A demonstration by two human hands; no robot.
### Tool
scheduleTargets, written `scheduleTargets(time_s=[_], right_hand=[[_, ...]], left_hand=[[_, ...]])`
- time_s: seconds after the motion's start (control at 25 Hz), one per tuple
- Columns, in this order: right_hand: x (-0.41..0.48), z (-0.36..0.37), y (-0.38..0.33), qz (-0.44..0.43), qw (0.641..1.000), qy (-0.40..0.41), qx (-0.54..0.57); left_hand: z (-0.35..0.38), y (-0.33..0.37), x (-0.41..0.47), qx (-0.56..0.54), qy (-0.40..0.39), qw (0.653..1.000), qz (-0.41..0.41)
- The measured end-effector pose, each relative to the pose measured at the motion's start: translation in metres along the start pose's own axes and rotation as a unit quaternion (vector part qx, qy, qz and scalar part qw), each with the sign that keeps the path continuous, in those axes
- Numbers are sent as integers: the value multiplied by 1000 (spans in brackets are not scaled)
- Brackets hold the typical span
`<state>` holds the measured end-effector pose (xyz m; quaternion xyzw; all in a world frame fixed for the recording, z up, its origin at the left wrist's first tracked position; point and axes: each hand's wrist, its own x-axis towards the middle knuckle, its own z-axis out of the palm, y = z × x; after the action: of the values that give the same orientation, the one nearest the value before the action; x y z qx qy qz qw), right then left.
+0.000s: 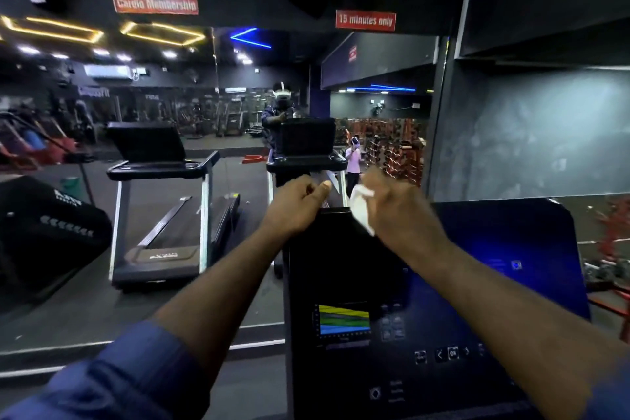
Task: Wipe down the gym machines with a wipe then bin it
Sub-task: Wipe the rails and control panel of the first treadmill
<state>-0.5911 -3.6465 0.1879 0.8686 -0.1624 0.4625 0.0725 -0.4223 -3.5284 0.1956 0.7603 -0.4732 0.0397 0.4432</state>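
A dark treadmill console [426, 300] fills the lower middle and right, with a small coloured display [343, 320] and lit buttons. My right hand [397, 208] grips a crumpled white wipe [362, 206] at the console's top edge. My left hand [297, 204] is curled, thumb out, over the console's top left corner; whether it holds the edge is hidden by the hand itself.
A wall mirror ahead reflects a second treadmill [163, 201], my own reflection and another person [353, 160]. A black machine housing [44, 228] stands at the left. Red signs hang above. A grey wall [531, 133] rises at the right.
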Motion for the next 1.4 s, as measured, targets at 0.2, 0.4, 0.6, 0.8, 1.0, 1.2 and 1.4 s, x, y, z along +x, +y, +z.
scheduleTargets(time_s=[0.2,0.4,0.6,0.8,1.0,1.2,1.4], right_hand=[[-37,42,-13,-46,998,-15,46],[-52,46,-22,-82,992,-53,86],[-43,57,-21,-120,988,-41,85],[-27,71,-61,-111,990,1,89],[-30,71,-54,-152,986,67,21],[-32,85,-87,-67,996,24,51],[-36,72,-57,-39,999,-26,-12]], left_hand=[[14,-22,1,-237,-41,970,-33],[14,-27,-16,-344,15,933,-100],[23,-38,-14,-454,29,879,-141],[25,-40,-18,-589,8,783,-200],[27,-42,-17,-552,36,809,-200],[31,-47,-15,-550,48,812,-191],[33,-49,-12,-469,62,865,-166]])
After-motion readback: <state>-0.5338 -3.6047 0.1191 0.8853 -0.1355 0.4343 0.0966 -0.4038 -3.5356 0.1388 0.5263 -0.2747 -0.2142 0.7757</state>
